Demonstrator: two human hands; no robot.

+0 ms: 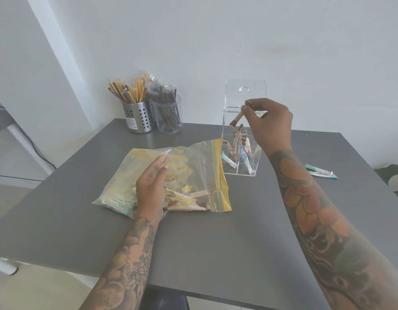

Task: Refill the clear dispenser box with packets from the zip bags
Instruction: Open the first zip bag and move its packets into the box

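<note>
Your right hand (270, 121) pinches one brown packet (237, 118) over the open clear dispenser box (244, 130), while your left hand (152, 186) lies flat, fingers relaxed, on the zip bag (171, 177). Behind the bag stand two cups of sticks, one perforated metal cup (138, 117) and one clear cup (169, 116). One teal packet (321, 172) lies right of the box.

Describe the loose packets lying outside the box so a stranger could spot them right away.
Start at the clear dispenser box near the back of the grey table, then look right, past the right hand and forearm. There, near the table's right edge, lie the green-and-white packets, flat on the tabletop. Unlike the other packets, they are neither in the box nor in the zip bag.
</note>
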